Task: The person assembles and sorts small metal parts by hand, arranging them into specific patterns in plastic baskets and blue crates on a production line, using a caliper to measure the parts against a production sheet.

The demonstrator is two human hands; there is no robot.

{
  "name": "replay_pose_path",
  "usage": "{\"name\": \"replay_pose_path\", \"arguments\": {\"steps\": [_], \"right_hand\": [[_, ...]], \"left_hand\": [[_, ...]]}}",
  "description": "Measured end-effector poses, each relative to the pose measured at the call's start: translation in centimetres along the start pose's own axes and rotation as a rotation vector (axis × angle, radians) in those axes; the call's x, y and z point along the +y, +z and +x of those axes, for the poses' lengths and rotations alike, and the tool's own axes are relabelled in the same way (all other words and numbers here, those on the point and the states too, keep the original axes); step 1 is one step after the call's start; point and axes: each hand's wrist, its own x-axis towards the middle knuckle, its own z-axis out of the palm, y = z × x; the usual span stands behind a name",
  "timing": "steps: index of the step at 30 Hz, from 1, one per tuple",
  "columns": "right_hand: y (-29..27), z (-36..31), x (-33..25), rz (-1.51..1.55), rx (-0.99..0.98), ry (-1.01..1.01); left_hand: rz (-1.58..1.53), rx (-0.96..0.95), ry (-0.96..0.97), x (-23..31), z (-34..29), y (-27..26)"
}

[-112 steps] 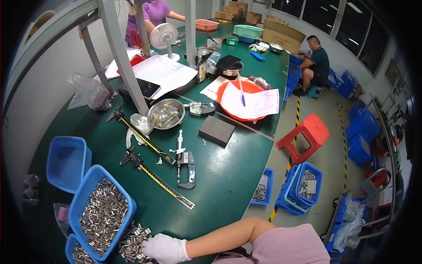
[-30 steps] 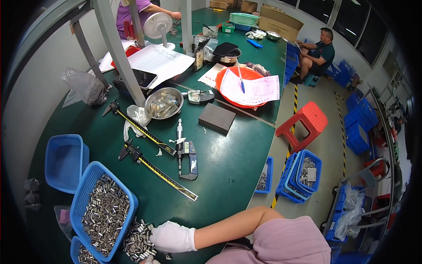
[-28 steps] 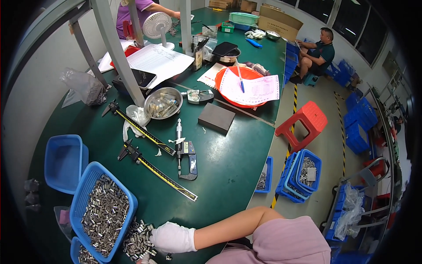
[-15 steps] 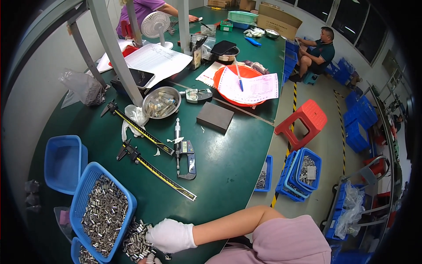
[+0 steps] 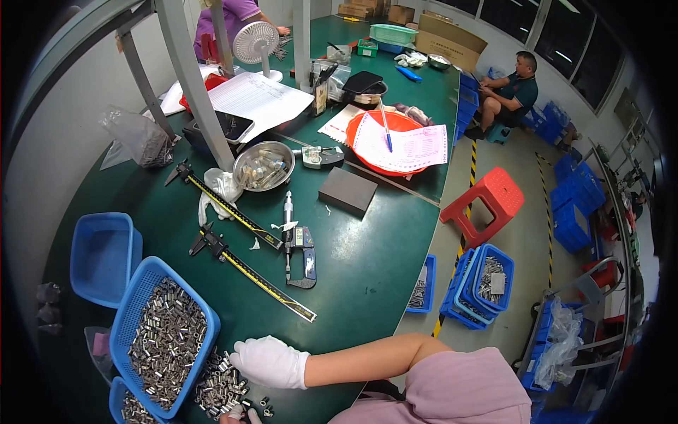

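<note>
My right hand (image 5: 270, 362), in a white glove, reaches over the right side of a loose pile of small metal sleeves (image 5: 220, 385). Its fingers curl downward, and what they hold, if anything, is hidden beneath the hand. At the bottom edge only some fingertips of my left hand (image 5: 240, 414) show, against the near side of the pile. Most of that hand is cut off, so its grip cannot be made out. A few sleeves lie apart to the right of it. Left of the pile stands a blue perforated basket (image 5: 214, 324) full of the same sleeves.
An empty blue bin (image 5: 102, 258) and another basket (image 5: 116, 404) flank the full one. Two calipers (image 5: 258, 277), a digital micrometer (image 5: 302, 258), a dark block (image 5: 347, 191) and a metal bowl (image 5: 265, 166) lie beyond. A red stool (image 5: 487, 205) stands right; two people sit or work farther off.
My right hand has shifted slightly up and left, its fingers now showing more at the pile. A few sleeves have come into view beside my left fingertips.
</note>
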Motion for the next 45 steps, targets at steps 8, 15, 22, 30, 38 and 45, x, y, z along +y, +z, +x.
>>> {"name": "replay_pose_path", "arguments": {"steps": [8,15,22,30,38,45], "right_hand": [[0.1,-0.2,-0.5,-0.038,-0.070,-0.008],[0.5,-0.3,-0.6,-0.063,-0.090,0.001],[-1.3,-0.4,-1.1,0.042,-0.218,-0.019],[-1.3,-0.9,-1.5,0.114,-0.370,-0.156],[-0.4,0.0,-0.2,0.079,0.029,-0.109],[1.2,0.1,-0.4,0.000,-0.048,-0.256]], "left_hand": [[0.056,0.011,0.092,-0.6,0.0,0.0],[0.079,0.055,0.031,0.1,0.5,0.5],[0.033,0.079,0.036,1.1,0.0,-0.5],[-0.064,0.127,0.081,1.1,-0.9,-0.9],[-0.234,-0.151,0.017,1.0,-1.3,-1.0],[-0.218,-0.052,-0.075,0.6,0.8,-1.9]]}}
